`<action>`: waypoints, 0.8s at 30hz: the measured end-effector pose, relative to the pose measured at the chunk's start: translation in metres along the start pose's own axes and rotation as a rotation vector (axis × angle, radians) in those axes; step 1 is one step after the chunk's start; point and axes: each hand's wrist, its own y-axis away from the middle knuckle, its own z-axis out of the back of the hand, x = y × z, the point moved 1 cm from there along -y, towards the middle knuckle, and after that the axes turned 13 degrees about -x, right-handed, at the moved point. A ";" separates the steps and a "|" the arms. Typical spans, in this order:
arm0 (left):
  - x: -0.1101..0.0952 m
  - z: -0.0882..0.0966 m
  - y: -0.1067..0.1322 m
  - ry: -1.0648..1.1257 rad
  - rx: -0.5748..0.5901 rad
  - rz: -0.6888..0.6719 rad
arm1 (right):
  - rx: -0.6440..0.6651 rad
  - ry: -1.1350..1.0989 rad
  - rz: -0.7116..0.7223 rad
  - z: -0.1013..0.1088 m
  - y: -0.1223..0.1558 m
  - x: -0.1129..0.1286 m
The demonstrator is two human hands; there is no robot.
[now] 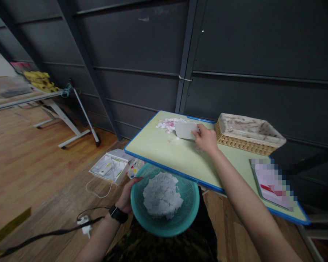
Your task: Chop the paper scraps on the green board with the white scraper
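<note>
A teal bowl [158,229] is held just below the near edge of the table [164,149], and a heap of white paper scraps [161,194] is seen lying in its middle. The bowl's rim is gripped by the left hand [127,198], and a black watch [118,214] is worn at that wrist. A wicker basket [243,143] is set on the table just beside the right hand [206,138]; its inside looks pale, and contents cannot be made out. A white card [185,130], plain with rounded corners, is pinched in the closed right hand and held to the tabletop, just beside a small pile [169,124] of white and pink scraps near the far edge.
</note>
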 end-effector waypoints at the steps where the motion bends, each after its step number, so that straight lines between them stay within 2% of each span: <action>1: 0.000 0.000 0.000 -0.005 -0.007 0.003 | -0.001 -0.029 -0.003 0.002 -0.001 -0.002; 6: 0.001 0.001 -0.002 -0.021 -0.006 -0.005 | -0.013 -0.268 -0.055 0.003 -0.006 -0.009; 10: 0.002 0.002 -0.005 -0.003 0.025 -0.018 | -0.061 -0.383 -0.097 -0.011 -0.003 -0.005; 17: 0.002 0.001 -0.004 -0.011 0.018 0.014 | -0.026 -0.303 0.060 -0.035 0.008 0.009; 24: 0.000 -0.002 0.001 0.024 -0.007 0.001 | 0.032 -0.228 0.090 -0.039 0.010 0.012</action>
